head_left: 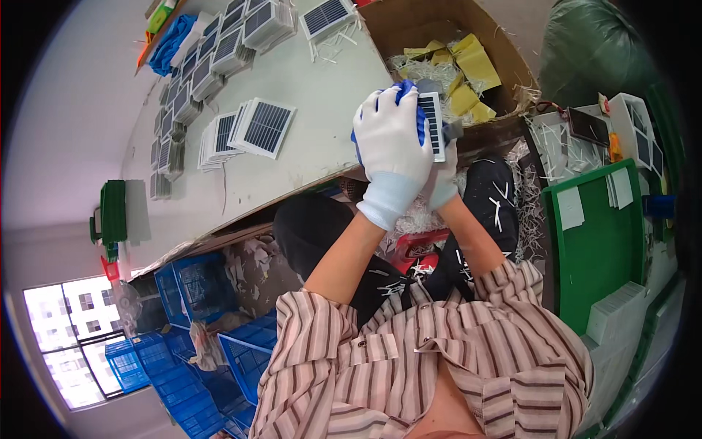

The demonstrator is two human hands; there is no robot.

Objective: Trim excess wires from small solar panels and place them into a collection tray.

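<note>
Two gloved hands up in front of me here, both in white gloves. My left hand is on top, with its grip clamped around a blue cloth and pressed against a small solar panel. The panel is a narrow dark one with a white frame, standing on edge between my hands. My right hand is mostly hidden behind the left, but its grip is closed around the panel from the far side, holding it from below. All of this hangs in the air just past the edge of the worktop, right by the open cardboard box, which has yellow sheets and white shredded scraps in it.

On the worktop, to my left, sits a fanned stack of solar panels, and more stacks of them run in rows toward the far end, near a blue rag. Off to my right there's a green tray with a couple of white slips on it. Blue plastic crates sit on the floor under the worktop.
</note>
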